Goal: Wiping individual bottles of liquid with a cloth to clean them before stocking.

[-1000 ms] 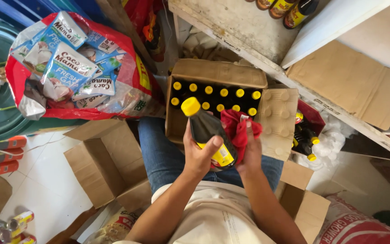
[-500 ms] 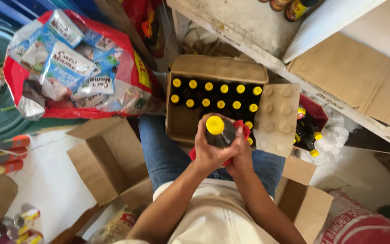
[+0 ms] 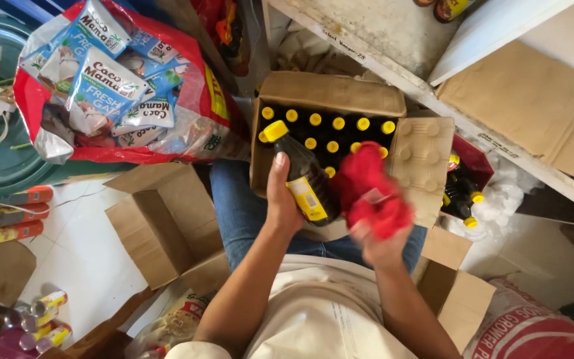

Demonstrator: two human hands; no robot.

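Tilted now where half a second ago its cap faced the camera, the dark bottle (image 3: pixel 303 183) lies slanted over the lap, yellow cap up-left, with the left hand (image 3: pixel 280 199) wrapped around its labelled middle. It looks full, so fairly heavy, stiff and smooth; the belly seems the surest hold. Beside it, the blurred right hand (image 3: pixel 380 246) clutches a soft red cloth (image 3: pixel 372 193). Behind, an open carton (image 3: pixel 327 93) holds rows of yellow-capped bottles (image 3: pixel 340 129).

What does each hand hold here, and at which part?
The left hand holds a dark bottle with a yellow cap around its body, near the label. The right hand grips a bunched red cloth; motion blur hides exactly where.
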